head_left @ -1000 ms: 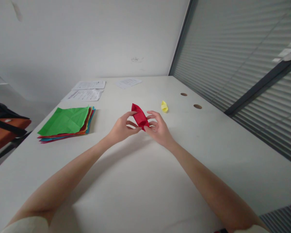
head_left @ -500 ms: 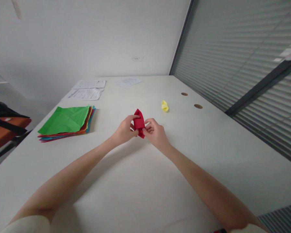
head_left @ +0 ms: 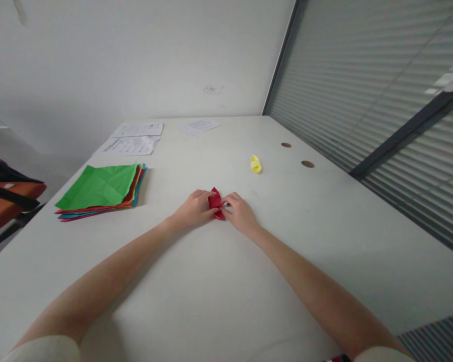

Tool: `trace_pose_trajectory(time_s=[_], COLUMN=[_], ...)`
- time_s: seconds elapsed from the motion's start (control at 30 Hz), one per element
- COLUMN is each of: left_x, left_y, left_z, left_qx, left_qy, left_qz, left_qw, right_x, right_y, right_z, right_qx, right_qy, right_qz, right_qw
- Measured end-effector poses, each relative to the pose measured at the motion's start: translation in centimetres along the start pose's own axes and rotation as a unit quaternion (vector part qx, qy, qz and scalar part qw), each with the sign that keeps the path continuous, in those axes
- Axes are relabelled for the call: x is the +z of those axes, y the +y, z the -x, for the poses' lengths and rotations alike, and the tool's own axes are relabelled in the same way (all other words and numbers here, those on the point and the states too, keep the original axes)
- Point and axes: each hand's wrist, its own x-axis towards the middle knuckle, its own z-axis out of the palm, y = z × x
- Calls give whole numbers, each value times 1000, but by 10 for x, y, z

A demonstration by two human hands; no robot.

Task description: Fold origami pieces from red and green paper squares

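So I've got both hands on a little red folded piece (head_left: 214, 201), right in the middle of the scene over the white table (head_left: 196, 301). It looks like paper, solid red, with a flattish middle, a pointed tip poking up at the far end and a smaller rounded flap showing at the near end. Fingers hide a fair bit of it. My left hand (head_left: 195, 208) has it from the left side, fingers over the far part and thumb at the near part. My right hand (head_left: 240, 214) is pinching the right edge between thumb and fingers. Can't tell from here if the piece actually touches the tabletop, but it's low.

Compared to a second ago: it was held higher and slanted, far end leaning left, with much more of the red face on show. Now it's nearer and lower, points running more near-to-far, and my hands have closed in around it. The little yellow folded piece (head_left: 255, 164) hasn't budged, farther off to the right. Same for the coloured paper stack (head_left: 98, 186) over on the left, green sheet on top.
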Motion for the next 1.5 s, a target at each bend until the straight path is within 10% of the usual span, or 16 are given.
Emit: trace_pose_trajectory(time_s=[0.3,1.5], left_x=[2,4], left_y=[13,-21], left_z=[3,-3], left_qx=[-40,-164], left_qy=[-2,-63], left_qz=[-160,-37], left_qw=[986,984], right_x=[-15,-15], right_y=[-4,20], right_z=[-5,-7], right_qx=[33,38], right_qy=[-50,-121], right_qz=[-17,106], right_qw=[998,986])
